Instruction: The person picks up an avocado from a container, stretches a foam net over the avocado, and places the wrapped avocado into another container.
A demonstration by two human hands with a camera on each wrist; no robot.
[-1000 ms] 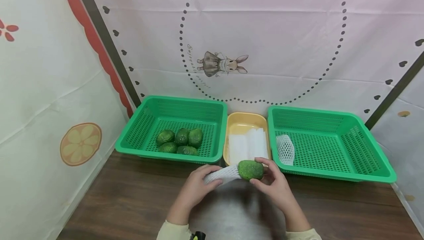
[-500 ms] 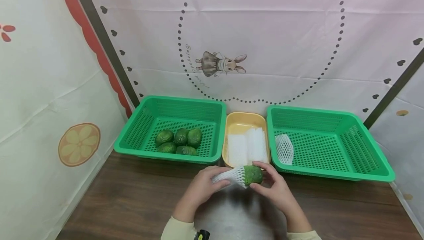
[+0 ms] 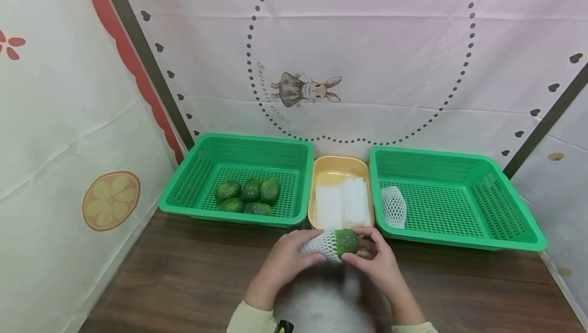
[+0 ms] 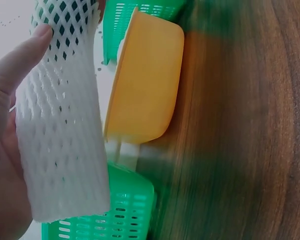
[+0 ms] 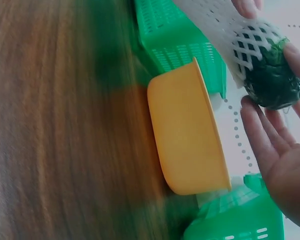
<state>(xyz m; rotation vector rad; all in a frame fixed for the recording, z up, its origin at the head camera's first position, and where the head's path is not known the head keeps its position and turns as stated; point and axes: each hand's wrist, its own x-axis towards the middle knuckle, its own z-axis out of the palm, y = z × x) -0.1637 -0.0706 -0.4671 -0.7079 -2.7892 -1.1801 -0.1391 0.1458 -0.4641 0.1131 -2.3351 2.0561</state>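
Note:
My left hand (image 3: 291, 255) grips a white foam net sleeve (image 4: 62, 130), thumb pressed on its mesh. The sleeve is stretched over one end of a green avocado (image 3: 347, 242); the other end is bare. My right hand (image 3: 378, 256) holds that bare end between thumb and fingers. In the right wrist view the avocado (image 5: 274, 80) shows dark green, with the net's edge partway along it. Both hands are over the table, just in front of the yellow tray (image 3: 320, 172). In the left wrist view, the sleeve's loose tail hangs past the palm.
A green basket (image 3: 300, 215) at the left holds several bare avocados (image 3: 251, 190). More flat white foam nets (image 3: 342, 203) lie in the yellow tray. The right green basket (image 3: 459, 243) contains a net-covered piece (image 3: 394, 207). Behind stands a printed cloth (image 3: 390, 67).
The foam net has moved rightward onto the avocado, covering more of it. My left hand has shifted right, nearer the right hand, which stays around the fruit's bare end.

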